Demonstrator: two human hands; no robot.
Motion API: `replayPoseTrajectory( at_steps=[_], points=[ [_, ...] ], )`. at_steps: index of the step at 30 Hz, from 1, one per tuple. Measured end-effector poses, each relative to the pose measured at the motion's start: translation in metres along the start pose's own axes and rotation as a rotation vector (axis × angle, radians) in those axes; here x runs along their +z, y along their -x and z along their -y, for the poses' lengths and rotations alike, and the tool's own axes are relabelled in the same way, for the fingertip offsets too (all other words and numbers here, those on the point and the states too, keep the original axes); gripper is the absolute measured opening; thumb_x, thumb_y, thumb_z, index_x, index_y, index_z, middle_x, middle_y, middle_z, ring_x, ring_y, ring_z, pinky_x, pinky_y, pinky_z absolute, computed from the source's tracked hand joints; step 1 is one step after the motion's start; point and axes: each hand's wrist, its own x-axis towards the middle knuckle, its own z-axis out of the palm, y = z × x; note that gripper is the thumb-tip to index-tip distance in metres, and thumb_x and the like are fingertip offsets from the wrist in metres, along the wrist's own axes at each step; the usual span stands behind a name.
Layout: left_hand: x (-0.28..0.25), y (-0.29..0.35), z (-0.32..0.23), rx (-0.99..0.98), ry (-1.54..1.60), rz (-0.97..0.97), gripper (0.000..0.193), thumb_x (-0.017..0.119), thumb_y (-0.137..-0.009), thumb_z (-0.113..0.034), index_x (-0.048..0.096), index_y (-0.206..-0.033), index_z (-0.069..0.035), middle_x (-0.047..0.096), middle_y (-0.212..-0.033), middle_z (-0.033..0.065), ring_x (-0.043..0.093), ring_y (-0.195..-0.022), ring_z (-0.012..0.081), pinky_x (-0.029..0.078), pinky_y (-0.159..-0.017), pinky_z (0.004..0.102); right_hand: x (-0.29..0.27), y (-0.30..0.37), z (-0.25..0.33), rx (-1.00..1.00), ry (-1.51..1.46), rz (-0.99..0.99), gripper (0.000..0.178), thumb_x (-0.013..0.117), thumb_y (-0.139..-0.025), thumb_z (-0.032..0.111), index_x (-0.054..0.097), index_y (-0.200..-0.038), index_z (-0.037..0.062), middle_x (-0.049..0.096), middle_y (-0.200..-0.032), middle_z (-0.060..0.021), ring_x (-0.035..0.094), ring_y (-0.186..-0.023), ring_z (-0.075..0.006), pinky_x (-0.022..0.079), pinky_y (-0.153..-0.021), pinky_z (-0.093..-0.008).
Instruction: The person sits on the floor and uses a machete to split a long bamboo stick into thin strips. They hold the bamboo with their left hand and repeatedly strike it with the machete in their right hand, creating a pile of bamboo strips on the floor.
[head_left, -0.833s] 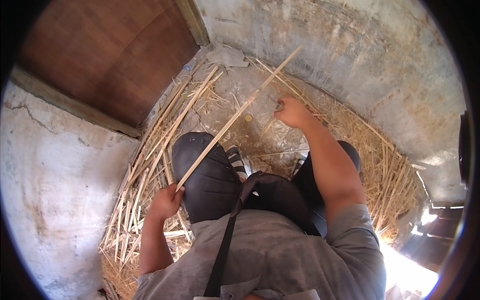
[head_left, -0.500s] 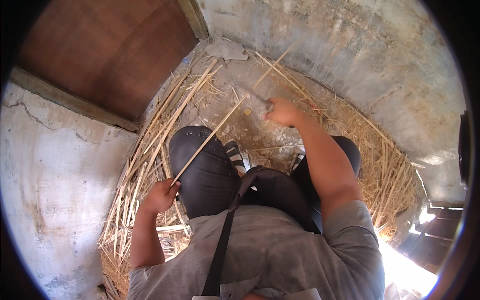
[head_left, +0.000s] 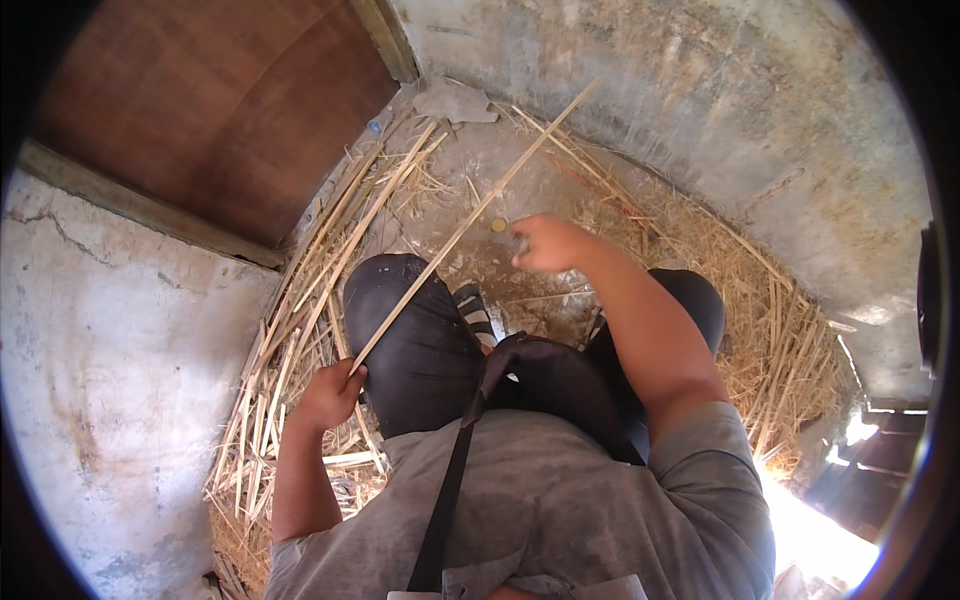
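Our left hand (head_left: 332,394) pinches one long, pale strip (head_left: 466,229) at its near end. Whether our right hand (head_left: 550,243) grips anything, we cannot tell.

Long thin pale strip (head_left: 465,226), approx. straight, slantwise over L knee (head_left: 385,278), far end fwd-R

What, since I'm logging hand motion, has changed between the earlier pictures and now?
The right hand has moved left and slightly down the picture; what it holds, if anything, is unclear. The left hand still pinches the long pale strip near its lower end, slanting across the left leg.
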Motion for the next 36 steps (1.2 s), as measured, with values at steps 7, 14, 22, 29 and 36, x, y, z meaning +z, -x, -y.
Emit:
replayPoseTrajectory(
  at_steps=[7,14,22,29,36],
  points=[
    [0.000,-0.003,-0.003,0.001,-0.025,-0.024,0.034,0.057,-0.102,-0.031,0.063,-0.089,-0.001,0.067,-0.079,0.0254,0.064,-0.079,0.0477,0.050,-0.071,0.0515,-0.010,0.001,-0.031,0.265,0.017,-0.256,0.052,0.074,-0.081,0.029,0.067,-0.125,0.0023,0.068,-0.122,-0.0241,0.065,-0.115,-0.0411,0.052,-0.098,-0.0454],
    [-0.002,0.000,-0.002,-0.010,-0.016,-0.017,0.035,0.057,-0.102,-0.033,0.062,-0.089,-0.001,0.066,-0.078,0.0255,0.065,-0.079,0.0472,0.050,-0.071,0.0517,-0.006,0.006,0.051,-0.026,0.160,0.130,0.050,0.076,-0.082,0.033,0.070,-0.123,0.0055,0.072,-0.115,-0.0220,0.068,-0.108,-0.0393,0.054,-0.096,-0.0466],
    [0.002,-0.002,-0.003,-0.012,-0.002,-0.029,0.034,0.058,-0.102,-0.032,0.062,-0.089,-0.001,0.067,-0.077,0.0247,0.065,-0.077,0.0463,0.050,-0.070,0.0509,-0.022,0.003,-0.049,0.383,-0.092,-0.366,0.054,0.077,-0.081,0.038,0.070,-0.123,0.0055,0.071,-0.119,-0.0202,0.067,-0.112,-0.0387,0.053,-0.096,-0.0470],
    [0.009,-0.003,0.000,0.002,-0.191,-0.139,0.028,0.059,-0.099,-0.029,0.061,-0.091,-0.002,0.068,-0.081,0.0271,0.066,-0.081,0.0497,0.050,-0.074,0.0575,-0.009,0.006,0.027,0.020,0.151,0.073,0.054,0.077,-0.080,0.038,0.070,-0.123,0.0055,0.071,-0.119,-0.0207,0.066,-0.112,-0.0404,0.052,-0.098,-0.0482],
    [0.022,-0.002,-0.001,0.038,-0.174,-0.225,0.022,0.061,-0.096,-0.023,0.055,-0.091,-0.001,0.066,-0.079,0.0292,0.065,-0.079,0.0517,0.052,-0.071,0.0590,0.001,-0.005,-0.049,0.188,0.049,-0.286,0.048,0.076,-0.079,0.035,0.072,-0.117,0.0059,0.072,-0.111,-0.0211,0.067,-0.107,-0.0402,0.053,-0.094,-0.0494]
  ],
)
